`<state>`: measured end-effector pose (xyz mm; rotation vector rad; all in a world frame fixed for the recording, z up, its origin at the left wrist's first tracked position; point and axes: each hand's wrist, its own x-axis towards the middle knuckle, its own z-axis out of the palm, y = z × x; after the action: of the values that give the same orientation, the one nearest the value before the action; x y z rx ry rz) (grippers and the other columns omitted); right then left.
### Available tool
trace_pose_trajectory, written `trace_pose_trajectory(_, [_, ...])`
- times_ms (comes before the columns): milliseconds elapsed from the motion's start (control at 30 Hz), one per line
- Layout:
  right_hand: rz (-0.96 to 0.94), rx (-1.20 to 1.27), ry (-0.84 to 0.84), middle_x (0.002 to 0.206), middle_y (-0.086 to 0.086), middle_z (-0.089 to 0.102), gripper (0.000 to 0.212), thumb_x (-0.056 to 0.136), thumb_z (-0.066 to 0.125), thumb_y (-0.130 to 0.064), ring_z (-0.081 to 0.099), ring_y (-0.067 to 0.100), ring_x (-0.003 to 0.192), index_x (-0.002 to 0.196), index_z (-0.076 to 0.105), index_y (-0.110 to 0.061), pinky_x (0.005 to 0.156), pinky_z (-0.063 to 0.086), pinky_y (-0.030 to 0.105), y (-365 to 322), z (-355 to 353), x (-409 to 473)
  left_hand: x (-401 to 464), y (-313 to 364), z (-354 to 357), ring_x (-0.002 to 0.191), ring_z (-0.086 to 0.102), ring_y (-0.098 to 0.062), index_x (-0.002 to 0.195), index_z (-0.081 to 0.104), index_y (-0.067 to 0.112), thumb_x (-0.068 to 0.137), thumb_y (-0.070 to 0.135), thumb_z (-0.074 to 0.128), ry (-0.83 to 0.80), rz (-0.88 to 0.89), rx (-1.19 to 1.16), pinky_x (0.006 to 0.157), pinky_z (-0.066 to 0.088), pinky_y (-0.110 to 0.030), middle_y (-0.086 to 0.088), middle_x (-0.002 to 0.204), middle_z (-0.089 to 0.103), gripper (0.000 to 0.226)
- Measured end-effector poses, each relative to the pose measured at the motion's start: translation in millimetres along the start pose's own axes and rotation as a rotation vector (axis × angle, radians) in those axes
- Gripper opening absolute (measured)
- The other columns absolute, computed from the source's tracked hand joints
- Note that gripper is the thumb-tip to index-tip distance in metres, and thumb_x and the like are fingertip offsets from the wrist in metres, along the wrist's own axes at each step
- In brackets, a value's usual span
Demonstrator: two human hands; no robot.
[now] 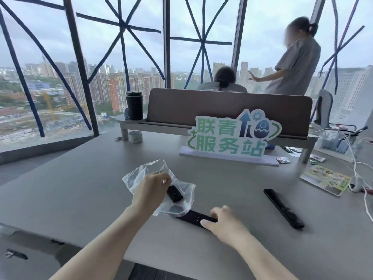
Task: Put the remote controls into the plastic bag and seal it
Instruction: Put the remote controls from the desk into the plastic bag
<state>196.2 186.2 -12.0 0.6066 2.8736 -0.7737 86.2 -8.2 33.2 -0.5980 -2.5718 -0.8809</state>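
Working across the grey table (101, 178), I have the plastic bag (141, 172) lying crumpled in front of me, its mouth facing my right side. Well off to the right lies the long remote (283, 208), untouched and apart from everything else. Nearer me, the second remote (189, 216) rests flat with its far end just at the bag's opening. The small remote (174, 193) is at the bag, under my left fingers; whether it sits fully inside the film or on top of it I cannot tell.

What worries me is the bag: it is thin and slack, so if I push the second remote in without the mouth held wide, the film may fold under it and the remote could simply shove the bag along the table. The small remote might also slide back out if I lift the wrong edge. The long remote looks close to the bag's length, so sealing may be tight.

My left hand (150, 187) reaches forward, palm down, fingers pinched together on the bag's film beside the small remote. My right hand (224, 221) lies low, fingers curled and closed down on the near end of the second remote, thumb along its edge
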Motion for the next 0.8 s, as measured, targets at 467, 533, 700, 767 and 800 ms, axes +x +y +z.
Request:
trace_pose_trajectory(467, [0.037,0.552,-0.186,0.047,-0.001,0.045,0.024,0.093,0.056,-0.032,0.028,0.011,0.033,0.076,0.051,-0.016,0.039,0.016,0.02,47.5,-90.4,-48.9,-5.0,26.5,21.1,0.074,0.057,-0.025,0.078,0.072,0.018,0.087,0.03,0.056,-0.073,0.006,-0.062,0.062,0.045,-0.034,-0.005,0.074,0.062,0.023])
trace_pose_trajectory(533, [0.042,0.615,-0.226,0.051,-0.002,0.042,0.025,0.093,0.055,-0.033,0.024,0.011,0.038,0.073,0.05,-0.019,0.039,0.013,0.02,35.5,-88.5,-53.6,-4.5,36.1,26.9,0.075,0.058,-0.025,0.076,0.071,0.017,0.087,0.031,0.056,-0.081,0.031,-0.055,0.066,0.049,-0.037,-0.006,0.075,0.065,0.024])
trace_pose_trajectory(700, [0.016,0.772,-0.224,0.055,-0.002,0.046,0.027,0.094,0.056,-0.043,0.03,0.01,0.036,0.083,0.052,-0.018,0.04,0.02,0.019,-8.4,-33.5,-23.0,-6.5,48.7,30.6,0.074,0.059,-0.024,0.08,0.072,0.018,0.087,0.034,0.055,-0.093,0.044,-0.077,0.066,0.05,-0.036,-0.005,0.078,0.066,0.024])
trace_pose_trajectory(767, [-0.026,0.898,-0.249,0.062,0.0,0.06,0.025,0.096,0.053,-0.043,0.037,0.011,0.036,0.09,0.059,-0.019,0.039,0.027,0.021,-24.1,-13.9,-10.6,-8.0,47.7,30.8,0.075,0.06,-0.024,0.079,0.072,0.018,0.086,0.034,0.055,-0.089,0.044,-0.082,0.066,0.05,-0.036,-0.005,0.078,0.067,0.024])
trace_pose_trajectory(800, [-0.043,0.909,-0.224,0.068,0.001,0.066,0.024,0.097,0.05,-0.041,0.04,0.012,0.035,0.096,0.061,-0.02,0.038,0.029,0.02,-28.1,-9.1,-6.9,-8.3,46.1,30.5,0.075,0.061,-0.024,0.079,0.072,0.019,0.085,0.034,0.056,-0.085,0.042,-0.085,0.066,0.05,-0.036,-0.004,0.078,0.069,0.023])
